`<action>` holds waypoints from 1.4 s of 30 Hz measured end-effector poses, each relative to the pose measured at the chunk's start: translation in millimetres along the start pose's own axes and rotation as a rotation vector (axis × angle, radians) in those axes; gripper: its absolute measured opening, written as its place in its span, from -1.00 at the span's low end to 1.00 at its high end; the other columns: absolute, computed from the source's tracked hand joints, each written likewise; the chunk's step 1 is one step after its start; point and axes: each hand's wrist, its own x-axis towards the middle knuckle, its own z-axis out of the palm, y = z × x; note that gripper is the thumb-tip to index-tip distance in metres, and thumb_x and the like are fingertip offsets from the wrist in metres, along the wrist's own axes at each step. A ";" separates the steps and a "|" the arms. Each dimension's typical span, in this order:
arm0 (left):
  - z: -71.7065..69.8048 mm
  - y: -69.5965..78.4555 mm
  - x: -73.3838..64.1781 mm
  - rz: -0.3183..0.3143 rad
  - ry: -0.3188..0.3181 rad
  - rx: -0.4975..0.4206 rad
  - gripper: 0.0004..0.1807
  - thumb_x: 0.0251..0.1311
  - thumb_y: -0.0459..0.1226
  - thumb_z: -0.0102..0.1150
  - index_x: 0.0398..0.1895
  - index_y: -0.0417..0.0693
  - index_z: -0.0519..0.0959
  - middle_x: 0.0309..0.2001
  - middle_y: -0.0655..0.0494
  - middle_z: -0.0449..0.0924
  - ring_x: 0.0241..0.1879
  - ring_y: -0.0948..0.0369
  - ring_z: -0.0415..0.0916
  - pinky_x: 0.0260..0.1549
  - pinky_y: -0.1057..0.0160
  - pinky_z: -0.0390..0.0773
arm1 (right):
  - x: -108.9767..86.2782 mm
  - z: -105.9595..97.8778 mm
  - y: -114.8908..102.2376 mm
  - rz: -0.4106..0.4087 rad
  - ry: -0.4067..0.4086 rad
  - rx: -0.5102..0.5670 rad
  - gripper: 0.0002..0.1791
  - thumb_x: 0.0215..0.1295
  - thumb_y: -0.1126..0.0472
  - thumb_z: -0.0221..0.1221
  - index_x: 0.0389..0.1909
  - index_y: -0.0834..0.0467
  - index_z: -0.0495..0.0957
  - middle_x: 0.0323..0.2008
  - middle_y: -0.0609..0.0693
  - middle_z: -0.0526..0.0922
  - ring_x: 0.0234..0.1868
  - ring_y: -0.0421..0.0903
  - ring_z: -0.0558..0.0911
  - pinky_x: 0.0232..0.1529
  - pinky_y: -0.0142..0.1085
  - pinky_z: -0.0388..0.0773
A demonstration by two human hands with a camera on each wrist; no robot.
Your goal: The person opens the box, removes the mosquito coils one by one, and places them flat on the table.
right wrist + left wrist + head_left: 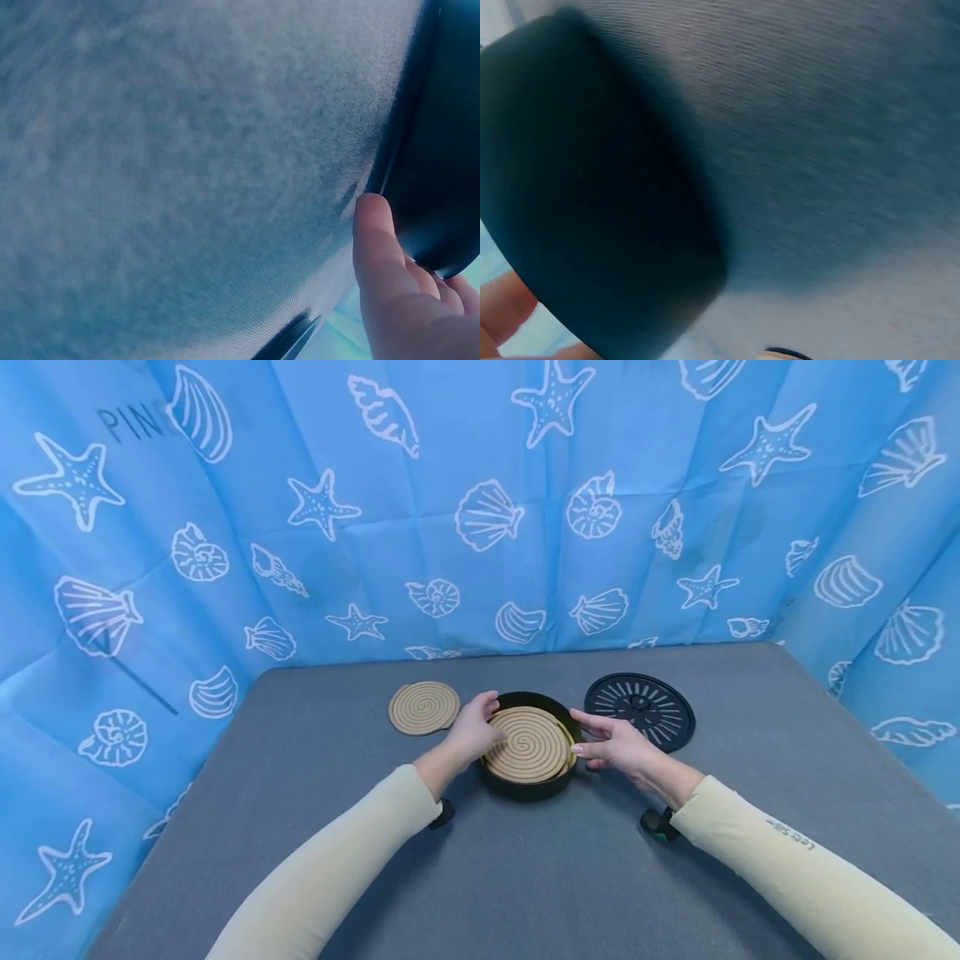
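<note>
A black round dish [525, 791] rests on the grey table, with a tan spiral mosquito coil [527, 745] inside and a thin yellow edge showing at the coil's right. My left hand [471, 728] is at the dish's left side, thumb over the coil and loosely bent fingers reaching past the far-left rim. At the right side my right hand [618, 745] has spread fingers, their tips right at the rim. In the right wrist view its fingers [375, 232] lie along the outer wall of the dish [442, 150]. The dish wall [592, 180] fills much of the left wrist view.
Another tan coil [424, 707] lies flat on the table behind my left hand. Beyond the right hand is a black slotted round lid [640, 712] with a central knob. A blue curtain [480, 510] printed with shells and starfish hangs along the table's back edge.
</note>
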 end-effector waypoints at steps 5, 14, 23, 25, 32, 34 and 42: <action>2.9 4.2 0.8 -0.042 0.003 0.057 -0.25 0.21 -0.63 0.06 0.47 -0.24 0.11 0.41 -0.19 0.20 0.42 -0.02 0.10 0.33 0.04 0.22 | 0.7 0.3 1.5 -0.009 0.000 -0.002 -0.23 0.39 0.24 0.15 0.52 0.18 0.01 0.49 0.28 -0.03 0.43 0.25 0.12 0.12 -0.06 0.51; -1.8 0.2 2.2 -0.033 -0.055 -0.016 -0.25 0.26 -0.63 -0.02 0.50 -0.23 0.03 0.42 -0.15 0.20 0.42 0.00 0.10 0.33 0.05 0.21 | 1.1 -0.4 2.2 -0.005 0.000 0.004 -0.24 0.40 0.26 0.14 0.52 0.17 0.01 0.49 0.27 -0.02 0.43 0.25 0.13 0.12 -0.06 0.51; -4.6 -1.6 -1.3 0.001 -0.065 -0.068 -0.30 0.31 -0.59 -0.06 0.50 -0.20 0.05 0.40 -0.14 0.25 0.38 0.00 0.19 0.30 0.05 0.28 | 1.4 0.7 1.9 -0.006 0.002 0.003 -0.24 0.40 0.27 0.14 0.52 0.17 0.01 0.48 0.28 -0.02 0.42 0.25 0.14 0.10 -0.08 0.52; -4.1 -1.3 -2.0 0.004 -0.051 -0.083 -0.31 0.31 -0.59 -0.06 0.49 -0.20 0.07 0.38 -0.13 0.28 0.36 -0.01 0.22 0.29 0.05 0.29 | 1.2 0.6 1.8 -0.007 0.003 0.002 -0.24 0.40 0.26 0.14 0.52 0.17 0.01 0.48 0.28 -0.03 0.42 0.25 0.14 0.10 -0.08 0.53; -6.3 -3.3 0.5 -0.005 -0.028 -0.257 -0.37 0.37 -0.54 -0.08 0.48 -0.23 0.06 0.34 -0.15 0.33 0.32 0.00 0.28 0.25 0.07 0.36 | 0.8 0.6 1.1 0.001 -0.001 0.010 -0.23 0.40 0.26 0.14 0.52 0.17 0.00 0.49 0.27 -0.04 0.44 0.25 0.10 0.12 -0.06 0.51; -8.3 -5.2 2.6 -0.004 -0.021 -0.300 -0.38 0.38 -0.51 -0.07 0.48 -0.24 0.08 0.34 -0.15 0.33 0.30 0.00 0.31 0.24 0.07 0.37 | 0.9 0.7 1.0 0.003 -0.002 0.012 -0.23 0.40 0.26 0.14 0.52 0.17 0.00 0.49 0.27 -0.05 0.44 0.25 0.08 0.13 -0.05 0.50; -15.3 -3.5 7.0 -0.093 -0.029 -0.383 -0.39 0.34 -0.46 0.06 0.44 -0.23 0.17 0.31 -0.11 0.38 0.27 0.04 0.35 0.24 0.06 0.34 | 1.3 0.7 1.2 -0.001 0.002 0.012 -0.24 0.40 0.26 0.14 0.52 0.18 0.00 0.49 0.27 -0.05 0.44 0.25 0.08 0.12 -0.06 0.52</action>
